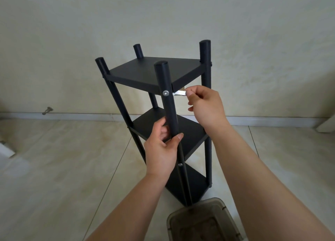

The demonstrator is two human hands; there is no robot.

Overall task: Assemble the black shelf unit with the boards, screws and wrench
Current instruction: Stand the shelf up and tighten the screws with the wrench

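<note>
Here the left hand (163, 146) wraps the near post (167, 102) just below the middle board (174, 132), thumb on one side, fingers on the other, steadying it. The right hand (203, 104) pinches the wrench (180, 93) by its outer end — the flat metal tip points in at the post, level with the screw (165, 93) that shows on the post's front face, just under the top board (154, 72). Whether the wrench is seated on anything behind the post I cannot tell.

The shelf (163, 122) stands upright on the floor (54, 159) by the wall, all three boards between four posts, so this looks like final tightening. To do it well, I judge: keep the left grip firm so the post does not twist, set the wrench square before turning, and work in short turns, since the board's edge crowds the swing. Stop once the joint is snug — overdriving could strip the board.

A lidded tub (204, 220) sits near the foot of the shelf
</note>
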